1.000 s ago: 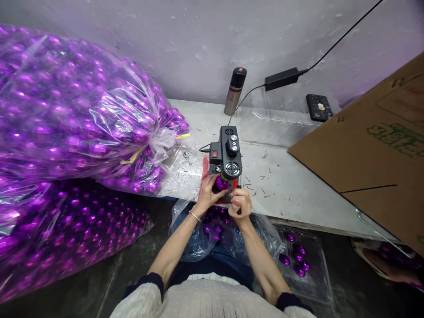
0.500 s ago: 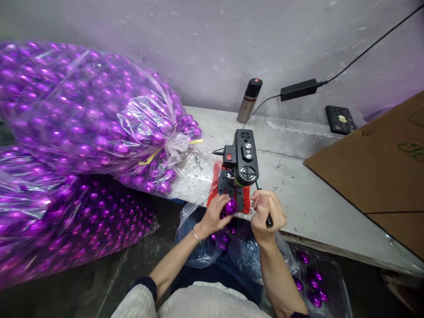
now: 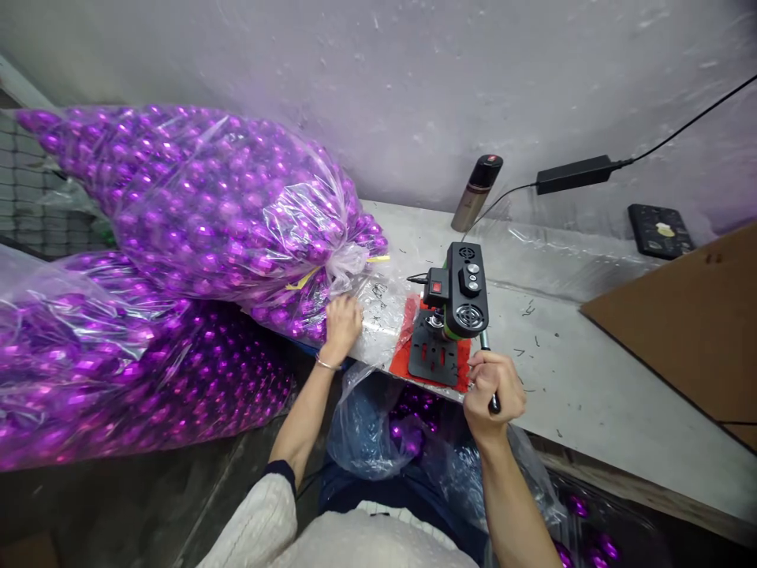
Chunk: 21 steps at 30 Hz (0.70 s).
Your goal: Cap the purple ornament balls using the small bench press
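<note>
A small black bench machine (image 3: 460, 304) stands on a black plate (image 3: 434, 355) over a red mat at the table's front edge. My right hand (image 3: 494, 386) is closed round the machine's black lever handle, just right of the plate. My left hand (image 3: 341, 322) reaches left to the tied mouth of a big clear bag of purple balls (image 3: 225, 209); its fingers curl against the plastic and what they grip, if anything, is hidden. A clear bag with several purple balls (image 3: 397, 422) lies open in my lap.
A second big bag of purple balls (image 3: 118, 371) lies below the first. A metal flask (image 3: 476, 193), a power adapter (image 3: 572, 175) with its cable and a black phone (image 3: 659, 230) sit at the table's back. A cardboard sheet (image 3: 691, 323) leans at right.
My left hand has let go of the purple ball under the machine and moved left to the big bag. My right hand stays on the lever. The view has swung left.
</note>
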Each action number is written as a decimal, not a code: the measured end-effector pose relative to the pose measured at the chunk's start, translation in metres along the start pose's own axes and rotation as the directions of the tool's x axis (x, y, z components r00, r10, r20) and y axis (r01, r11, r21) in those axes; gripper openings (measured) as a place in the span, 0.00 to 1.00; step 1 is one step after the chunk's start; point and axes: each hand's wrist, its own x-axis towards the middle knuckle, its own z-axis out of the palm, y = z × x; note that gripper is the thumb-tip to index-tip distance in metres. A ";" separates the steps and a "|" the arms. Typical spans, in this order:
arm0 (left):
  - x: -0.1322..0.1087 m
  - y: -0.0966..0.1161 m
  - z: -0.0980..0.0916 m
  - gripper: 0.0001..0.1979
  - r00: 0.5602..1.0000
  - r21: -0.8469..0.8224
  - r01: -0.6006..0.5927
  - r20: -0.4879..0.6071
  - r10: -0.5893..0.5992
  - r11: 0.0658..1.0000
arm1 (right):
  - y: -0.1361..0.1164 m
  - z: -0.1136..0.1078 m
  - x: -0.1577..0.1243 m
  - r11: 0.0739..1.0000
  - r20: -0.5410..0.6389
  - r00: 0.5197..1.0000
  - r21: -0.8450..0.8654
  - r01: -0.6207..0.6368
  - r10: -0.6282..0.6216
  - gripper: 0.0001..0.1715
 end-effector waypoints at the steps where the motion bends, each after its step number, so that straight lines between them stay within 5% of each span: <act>1: 0.011 -0.008 -0.008 0.18 0.999 0.022 0.010 -0.050 -0.009 1.000 | 0.000 0.000 -0.001 1.000 0.002 1.000 0.004 0.005 -0.005 0.19; 6: -0.004 -0.033 -0.043 0.17 0.925 -0.005 0.126 -0.361 -0.120 0.992 | 0.004 0.002 0.003 0.999 -0.034 0.999 0.022 -0.038 0.038 0.14; 8: -0.024 -0.048 -0.051 0.24 0.817 -0.014 0.258 -0.531 -0.226 0.966 | 0.005 0.004 0.004 0.995 -0.120 0.989 0.051 -0.084 0.090 0.09; 10: -0.041 -0.071 -0.056 0.34 0.666 -0.082 0.418 -0.649 -0.367 0.905 | 0.002 0.006 -0.001 0.985 -0.255 0.955 0.122 -0.124 0.152 0.21; 13: -0.053 -0.113 -0.063 0.39 0.480 -0.258 0.588 -0.651 -0.587 0.767 | -0.016 0.015 -0.027 0.932 -0.336 0.879 0.249 -0.264 0.339 0.24; 15: -0.051 -0.136 -0.068 0.39 0.433 -0.332 0.628 -0.602 -0.671 0.704 | -0.035 0.028 -0.049 0.870 -0.132 0.875 0.251 -0.425 0.465 0.11; 17: -0.042 -0.150 -0.071 0.39 0.430 -0.367 0.646 -0.549 -0.716 0.669 | -0.053 0.055 -0.063 0.876 0.222 0.892 0.203 -0.438 0.394 0.10; 19: -0.029 -0.152 -0.071 0.40 0.445 -0.393 0.661 -0.481 -0.755 0.639 | -0.063 0.098 -0.060 0.883 0.408 0.864 0.229 -0.410 0.296 0.18; 21: -0.015 -0.147 -0.067 0.41 0.459 -0.421 0.673 -0.407 -0.790 0.608 | -0.062 0.153 -0.042 0.825 0.474 0.793 0.211 -0.525 0.383 0.32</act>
